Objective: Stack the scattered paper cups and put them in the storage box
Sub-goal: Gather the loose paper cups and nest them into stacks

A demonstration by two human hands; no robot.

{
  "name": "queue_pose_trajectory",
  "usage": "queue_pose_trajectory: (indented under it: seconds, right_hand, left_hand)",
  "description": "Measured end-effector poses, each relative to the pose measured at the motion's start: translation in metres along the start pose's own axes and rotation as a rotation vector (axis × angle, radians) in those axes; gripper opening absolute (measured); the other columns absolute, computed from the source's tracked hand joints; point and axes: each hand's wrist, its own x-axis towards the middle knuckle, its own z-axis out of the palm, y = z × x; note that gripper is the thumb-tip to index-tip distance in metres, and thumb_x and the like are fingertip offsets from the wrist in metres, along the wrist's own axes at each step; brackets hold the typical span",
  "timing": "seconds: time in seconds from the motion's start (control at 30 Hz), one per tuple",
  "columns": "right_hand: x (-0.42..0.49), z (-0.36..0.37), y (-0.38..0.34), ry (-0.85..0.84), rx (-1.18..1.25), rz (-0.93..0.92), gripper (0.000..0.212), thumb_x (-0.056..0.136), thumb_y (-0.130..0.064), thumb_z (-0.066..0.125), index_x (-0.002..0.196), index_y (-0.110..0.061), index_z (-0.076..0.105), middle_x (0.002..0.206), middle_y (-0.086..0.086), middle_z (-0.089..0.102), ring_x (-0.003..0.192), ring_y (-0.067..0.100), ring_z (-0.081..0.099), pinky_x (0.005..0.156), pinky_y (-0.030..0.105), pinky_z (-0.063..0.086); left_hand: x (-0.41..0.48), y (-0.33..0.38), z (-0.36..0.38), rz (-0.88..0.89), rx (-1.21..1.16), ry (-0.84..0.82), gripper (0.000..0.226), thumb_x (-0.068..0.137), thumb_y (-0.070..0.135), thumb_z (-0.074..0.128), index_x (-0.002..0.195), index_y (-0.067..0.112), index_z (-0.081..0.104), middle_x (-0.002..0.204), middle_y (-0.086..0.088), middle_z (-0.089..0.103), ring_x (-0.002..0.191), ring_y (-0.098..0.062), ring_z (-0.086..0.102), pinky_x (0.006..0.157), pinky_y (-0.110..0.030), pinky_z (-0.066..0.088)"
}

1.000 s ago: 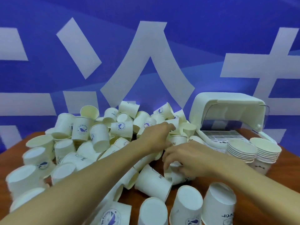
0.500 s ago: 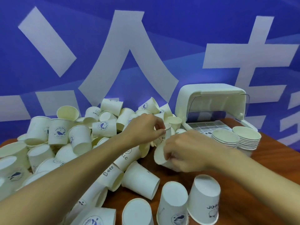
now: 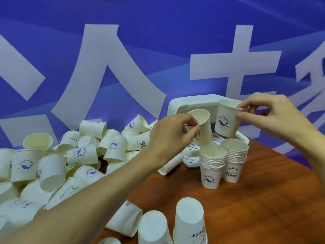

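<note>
Cups in both grips, my left hand [image 3: 173,136] pinching one [image 3: 200,128], my right hand [image 3: 274,118] another [image 3: 226,121], above two stacks [image 3: 224,162] beside the open storage box [image 3: 191,104]; most [image 3: 79,152] remain scattered on the surface [image 3: 263,199].

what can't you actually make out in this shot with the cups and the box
Head view, the only one:
- Inside of the storage box: the left hand, right hand and their two held cups cover the opening.
- Exact cup count in the two stacks: rims too fine.
- Loose cup pile: cut by the left edge, partly behind the forearm.
- Upside-down cup: cut off at the bottom edge.
</note>
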Motion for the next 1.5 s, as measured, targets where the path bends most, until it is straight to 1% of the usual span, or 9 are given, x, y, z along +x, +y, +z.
queue_pose_trajectory:
  seconds: [0.17,0.37,0.57,0.93,1.03,1.13,1.3,1.37,1.5]
  right_hand:
    - [0.001,-0.009,0.021,-0.106,-0.12,0.102,0.009,0.079,-0.042,0.073,0.076,-0.047,0.066,0.076,-0.021,0.067,0.079,0.002,0.061,0.061,0.025,0.046]
    - [-0.01,-0.006,0.034,-0.192,-0.223,0.155,0.004,0.074,-0.05,0.066,0.075,-0.047,0.065,0.077,-0.022,0.065,0.078,0.006,0.061,0.069,0.042,0.056]
    - [-0.028,0.016,0.048,-0.282,-0.292,0.19,0.037,0.079,-0.071,0.051,0.086,-0.042,0.073,0.084,-0.023,0.067,0.079,0.0,0.06,0.066,0.034,0.053]
    - [-0.045,0.049,0.069,-0.36,-0.168,0.248,0.022,0.096,-0.049,0.055,0.085,-0.037,0.071,0.081,-0.013,0.071,0.08,0.005,0.064,0.074,0.037,0.054]
    - [-0.05,0.051,0.067,-0.358,-0.164,0.262,0.028,0.097,-0.049,0.053,0.081,-0.033,0.07,0.077,-0.01,0.068,0.076,0.007,0.063,0.069,0.036,0.053]
    - [-0.052,0.05,0.057,-0.353,-0.133,0.249,0.028,0.096,-0.049,0.054,0.074,-0.037,0.067,0.076,-0.014,0.066,0.076,0.002,0.061,0.065,0.029,0.048]
    - [-0.055,0.051,0.042,-0.362,-0.229,0.251,0.029,0.094,-0.06,0.044,0.087,-0.041,0.065,0.084,-0.017,0.066,0.082,0.004,0.062,0.071,0.038,0.055]
    - [-0.05,0.05,0.028,-0.229,-0.365,0.196,0.03,0.09,-0.07,0.037,0.095,-0.05,0.06,0.085,-0.023,0.064,0.083,0.004,0.061,0.069,0.041,0.055]
    - [-0.028,0.06,-0.009,-0.147,-0.317,0.053,0.018,0.091,-0.06,0.047,0.097,-0.05,0.061,0.077,-0.03,0.057,0.075,0.0,0.057,0.062,0.037,0.053]
  left_hand:
    - [0.012,0.021,0.014,0.09,0.005,-0.082,0.009,0.086,0.043,0.064,0.084,0.035,0.066,0.082,0.027,0.065,0.071,0.004,0.059,0.061,-0.025,0.048]
    - [0.013,0.021,0.021,0.149,0.106,-0.155,0.011,0.082,0.048,0.061,0.084,0.038,0.066,0.079,0.029,0.064,0.069,0.006,0.052,0.057,-0.021,0.041]
    - [0.003,0.021,0.039,0.263,0.238,-0.378,0.022,0.089,0.052,0.057,0.095,0.036,0.071,0.087,0.015,0.071,0.081,-0.008,0.062,0.058,-0.028,0.041]
    - [0.008,0.029,0.048,0.039,0.123,-0.674,0.028,0.09,0.049,0.063,0.106,0.029,0.076,0.099,0.008,0.075,0.091,-0.014,0.066,0.074,-0.035,0.054]
    - [0.008,0.032,0.043,0.102,0.209,-0.683,0.024,0.092,0.044,0.061,0.099,0.027,0.075,0.086,0.005,0.07,0.083,-0.019,0.062,0.067,-0.036,0.052]
    - [0.005,0.025,0.032,0.142,0.306,-0.666,0.022,0.093,0.036,0.061,0.078,0.023,0.068,0.061,0.005,0.048,0.069,-0.022,0.049,0.052,-0.027,0.032]
    - [-0.005,0.015,0.015,0.088,0.235,-0.694,0.03,0.093,0.043,0.062,0.096,0.016,0.074,0.089,-0.003,0.072,0.085,-0.022,0.063,0.069,-0.034,0.051]
    - [-0.006,0.013,0.006,0.05,0.15,-0.644,0.04,0.089,0.053,0.062,0.103,0.018,0.075,0.099,0.002,0.074,0.09,-0.015,0.065,0.076,-0.035,0.054]
    - [-0.003,-0.01,-0.023,0.051,0.25,-0.476,0.031,0.094,0.052,0.053,0.097,0.027,0.072,0.093,0.01,0.072,0.086,-0.013,0.063,0.071,-0.034,0.051]
